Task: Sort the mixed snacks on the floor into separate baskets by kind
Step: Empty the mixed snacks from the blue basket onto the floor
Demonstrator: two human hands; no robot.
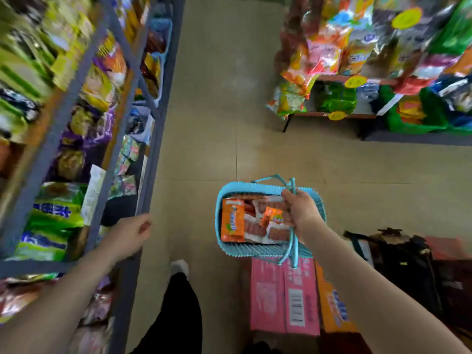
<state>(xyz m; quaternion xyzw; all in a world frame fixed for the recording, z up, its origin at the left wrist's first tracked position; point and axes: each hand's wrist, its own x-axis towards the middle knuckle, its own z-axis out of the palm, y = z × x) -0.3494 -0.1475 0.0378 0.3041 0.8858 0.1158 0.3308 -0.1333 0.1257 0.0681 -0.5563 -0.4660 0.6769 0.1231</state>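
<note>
At the bottom centre of the frame a leg in dark trousers (176,315) ends in a white shoe (180,267) on the beige tiled floor (217,123). Just right of it stands a pink cardboard carton (275,295) with a printed barcode, and a dark, blurred bag (398,254) sits at the lower right.

Both bare forearms reach up from the bottom corners. The left hand (127,236), left of centre, is loosely curled with its fingers folded toward the palm; it holds nothing and hangs beside the grey metal upright of the shelf rack (150,159). The right hand (301,213) is clenched around the thin turquoise handles (288,185) of a turquoise ribbed plastic basket (320,203), carried in the air above the carton. Inside the rectangular basket lie glossy snack packets (255,226): a flat orange one on the left, and red and white ones beside it.

Farther off, the rack along the left edge is crammed with crinkly green, yellow and purple bags, heavily blurred. In the upper right, a low display stand (339,114) carries bright foil packs with round yellow price tags.
</note>
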